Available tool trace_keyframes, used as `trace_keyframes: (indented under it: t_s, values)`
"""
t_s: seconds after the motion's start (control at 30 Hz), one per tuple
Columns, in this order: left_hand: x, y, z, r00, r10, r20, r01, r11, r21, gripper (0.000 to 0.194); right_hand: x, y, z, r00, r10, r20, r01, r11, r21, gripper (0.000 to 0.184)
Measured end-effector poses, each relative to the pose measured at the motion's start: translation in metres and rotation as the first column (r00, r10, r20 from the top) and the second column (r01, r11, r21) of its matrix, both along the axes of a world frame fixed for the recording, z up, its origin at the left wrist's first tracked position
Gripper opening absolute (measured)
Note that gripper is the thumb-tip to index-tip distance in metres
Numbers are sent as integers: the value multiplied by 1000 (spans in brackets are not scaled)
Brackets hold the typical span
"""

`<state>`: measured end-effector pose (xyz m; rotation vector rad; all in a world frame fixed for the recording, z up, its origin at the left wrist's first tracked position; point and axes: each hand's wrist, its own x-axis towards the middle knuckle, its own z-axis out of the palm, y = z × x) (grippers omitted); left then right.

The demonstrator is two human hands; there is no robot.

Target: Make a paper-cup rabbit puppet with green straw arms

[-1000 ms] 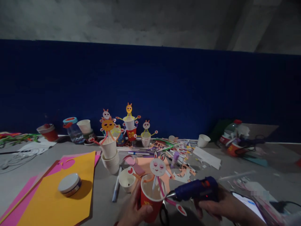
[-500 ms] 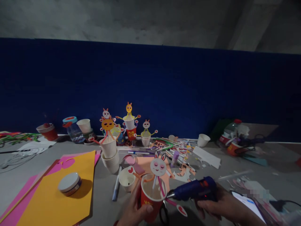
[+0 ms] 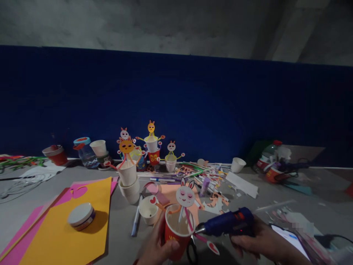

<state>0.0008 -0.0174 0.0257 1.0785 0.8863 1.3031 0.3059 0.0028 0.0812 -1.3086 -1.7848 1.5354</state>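
My left hand (image 3: pixel 159 243) is wrapped round a red paper cup (image 3: pixel 176 239) near the front of the table. A white paper rabbit face (image 3: pixel 185 195) rises from the cup on a stick, with an orange arm bent over the left rim and a pink arm (image 3: pixel 200 238) over the right. That pink arm ends in a white piece with a red heart (image 3: pixel 213 247). In my right hand (image 3: pixel 253 239) is a dark blue glue gun (image 3: pixel 226 223), its nozzle at the pink arm by the cup's right rim. Whether nozzle and arm touch, I cannot tell.
Orange card (image 3: pixel 63 221) bearing a round white-lidded jar (image 3: pixel 81 215) lies left. Finished cup figures (image 3: pixel 151 141) stand at the back. A small white cup (image 3: pixel 149 209) is beside my left hand. Markers and paper scraps (image 3: pixel 217 200) spread behind; a phone (image 3: pixel 289 239) lies right.
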Motion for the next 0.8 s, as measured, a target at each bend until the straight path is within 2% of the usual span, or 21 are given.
trace_keyframes:
  t_s: [0.1,0.23,0.5,0.8]
  values:
    - [1,0,2,999,-28,31,28,1000,7,93,0,0,2,1000,-7,-10,7,1000,-7,37]
    - [2,-1,3,1000,6,19,-5,1000,-11,95,-1,-1,3,999,-39,11,39,999,-2,28]
    - [5,-2,12,999,-5,41,6,1000,-17,95,-2,0,0,999,-25,46,24,1000,13,28]
    - [3,0,1,996,41,79,-37,998,-49,97,1,-2,-3,996,-44,76,45,999,-13,31]
